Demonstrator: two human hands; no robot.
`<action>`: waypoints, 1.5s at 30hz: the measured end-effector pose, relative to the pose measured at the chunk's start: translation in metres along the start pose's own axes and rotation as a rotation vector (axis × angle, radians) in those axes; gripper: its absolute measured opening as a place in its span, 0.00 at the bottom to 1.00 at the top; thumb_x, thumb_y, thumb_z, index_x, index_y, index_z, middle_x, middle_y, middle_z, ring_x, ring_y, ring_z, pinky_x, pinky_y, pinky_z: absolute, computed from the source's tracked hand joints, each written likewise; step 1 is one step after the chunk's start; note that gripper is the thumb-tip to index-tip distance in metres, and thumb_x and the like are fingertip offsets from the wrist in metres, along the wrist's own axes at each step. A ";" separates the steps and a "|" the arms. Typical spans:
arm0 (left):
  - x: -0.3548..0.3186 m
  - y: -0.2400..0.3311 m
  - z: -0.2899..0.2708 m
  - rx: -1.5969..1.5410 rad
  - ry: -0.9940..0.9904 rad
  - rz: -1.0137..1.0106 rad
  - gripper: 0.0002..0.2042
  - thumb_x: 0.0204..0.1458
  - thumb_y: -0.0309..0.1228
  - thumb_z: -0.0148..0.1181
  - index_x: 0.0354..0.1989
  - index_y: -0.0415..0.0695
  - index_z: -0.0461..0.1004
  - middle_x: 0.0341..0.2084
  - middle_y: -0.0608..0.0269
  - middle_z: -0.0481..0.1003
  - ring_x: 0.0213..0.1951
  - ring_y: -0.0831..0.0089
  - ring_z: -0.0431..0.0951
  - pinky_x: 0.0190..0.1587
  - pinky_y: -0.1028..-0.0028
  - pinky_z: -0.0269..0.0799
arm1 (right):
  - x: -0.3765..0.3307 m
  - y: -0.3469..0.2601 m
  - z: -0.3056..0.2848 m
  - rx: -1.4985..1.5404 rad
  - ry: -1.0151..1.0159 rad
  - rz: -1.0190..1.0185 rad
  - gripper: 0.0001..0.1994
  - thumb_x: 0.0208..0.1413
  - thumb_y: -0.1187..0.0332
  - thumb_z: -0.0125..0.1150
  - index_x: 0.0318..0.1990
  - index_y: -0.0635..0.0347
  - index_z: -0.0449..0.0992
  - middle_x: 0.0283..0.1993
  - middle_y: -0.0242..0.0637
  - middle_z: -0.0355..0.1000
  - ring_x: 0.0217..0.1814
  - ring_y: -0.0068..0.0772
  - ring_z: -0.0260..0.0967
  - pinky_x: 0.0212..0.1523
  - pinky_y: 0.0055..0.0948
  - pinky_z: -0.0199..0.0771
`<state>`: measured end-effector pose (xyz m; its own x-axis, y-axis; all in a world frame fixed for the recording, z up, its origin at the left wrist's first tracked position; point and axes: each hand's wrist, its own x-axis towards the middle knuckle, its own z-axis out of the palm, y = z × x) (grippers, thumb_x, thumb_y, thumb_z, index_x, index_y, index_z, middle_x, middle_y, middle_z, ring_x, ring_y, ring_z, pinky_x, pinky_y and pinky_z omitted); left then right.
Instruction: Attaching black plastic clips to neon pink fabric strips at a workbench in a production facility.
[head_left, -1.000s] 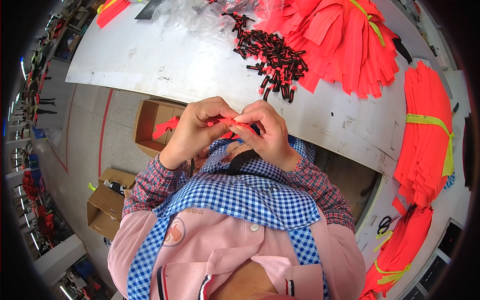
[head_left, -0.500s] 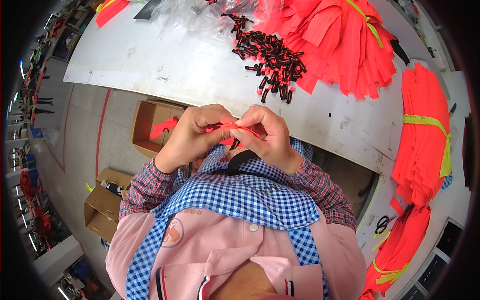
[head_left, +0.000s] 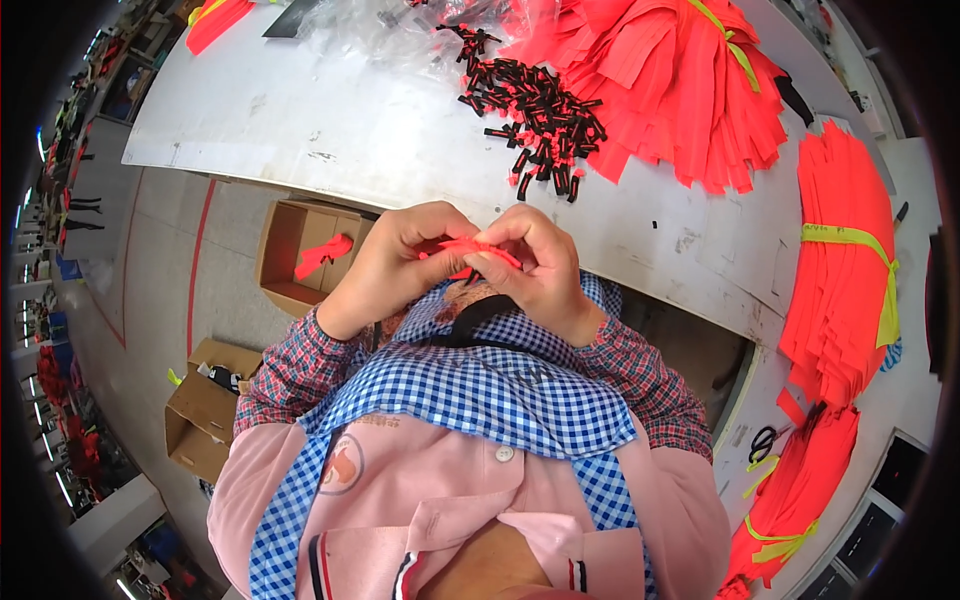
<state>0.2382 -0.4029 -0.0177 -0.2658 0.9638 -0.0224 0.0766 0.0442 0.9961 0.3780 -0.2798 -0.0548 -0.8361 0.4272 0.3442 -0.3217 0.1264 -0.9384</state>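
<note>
red strip (head_left: 470, 248) pinched between both hands close to chest, above table (head_left: 300, 110) edge; left hand (head_left: 400, 262) and right hand (head_left: 535, 268) both clenched on it; best keep fingertips tight, strip flat, work near its end

Plaid sleeves (head_left: 300, 365), red and blue, lower centre of frame, cuffs at wrists. Blue-and-white gingham bib (head_left: 470, 390) over a pink garment (head_left: 450, 500) with one white button, a round printed emblem lower left, striped trim at bottom edge.
</note>
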 end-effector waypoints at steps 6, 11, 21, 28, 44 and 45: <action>0.003 0.016 -0.001 -0.181 -0.032 -0.139 0.09 0.52 0.27 0.62 0.38 0.36 0.75 0.31 0.68 0.74 0.35 0.83 0.72 0.38 0.82 0.69 | -0.001 0.006 0.001 0.184 0.119 0.088 0.07 0.55 0.70 0.63 0.32 0.61 0.70 0.30 0.27 0.67 0.30 0.11 0.63 0.29 0.14 0.64; 0.010 0.022 -0.001 -0.186 -0.139 -0.169 0.10 0.53 0.32 0.62 0.34 0.36 0.74 0.26 0.73 0.72 0.31 0.86 0.69 0.33 0.84 0.65 | -0.002 0.004 0.002 0.226 0.146 0.075 0.09 0.58 0.67 0.59 0.33 0.61 0.67 0.28 0.25 0.64 0.27 0.10 0.59 0.27 0.13 0.60; 0.018 -0.011 0.021 -0.174 -0.174 -0.094 0.09 0.55 0.32 0.60 0.37 0.37 0.76 0.24 0.71 0.73 0.29 0.87 0.68 0.32 0.82 0.66 | 0.009 -0.005 -0.035 0.398 0.706 0.109 0.14 0.65 0.59 0.46 0.45 0.63 0.68 0.42 0.36 0.69 0.44 0.30 0.68 0.47 0.32 0.70; -0.006 -0.056 -0.059 0.221 -0.357 -0.460 0.11 0.50 0.33 0.63 0.37 0.38 0.78 0.24 0.69 0.76 0.27 0.84 0.70 0.31 0.79 0.68 | -0.026 -0.027 -0.194 0.404 1.212 -0.024 0.17 0.65 0.57 0.45 0.47 0.63 0.68 0.46 0.37 0.70 0.47 0.32 0.68 0.52 0.34 0.69; 0.015 -0.112 -0.018 1.336 -0.214 0.032 0.12 0.50 0.38 0.57 0.34 0.41 0.73 0.33 0.56 0.75 0.38 0.56 0.74 0.42 0.61 0.69 | -0.236 0.068 -0.191 -1.235 1.174 0.406 0.11 0.56 0.71 0.57 0.44 0.66 0.68 0.41 0.38 0.69 0.39 0.31 0.66 0.42 0.29 0.69; 0.021 -0.090 -0.007 1.089 -0.229 -0.016 0.14 0.54 0.38 0.55 0.41 0.39 0.73 0.37 0.54 0.76 0.42 0.57 0.74 0.46 0.64 0.69 | -0.210 0.058 -0.182 -1.167 1.111 0.387 0.11 0.56 0.71 0.57 0.45 0.66 0.68 0.43 0.39 0.68 0.41 0.31 0.66 0.43 0.29 0.69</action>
<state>0.2191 -0.3882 -0.1073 -0.0997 0.9818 -0.1617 0.9073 0.1564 0.3904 0.6158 -0.1991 -0.1870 0.0885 0.9159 0.3916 0.7302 0.2078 -0.6509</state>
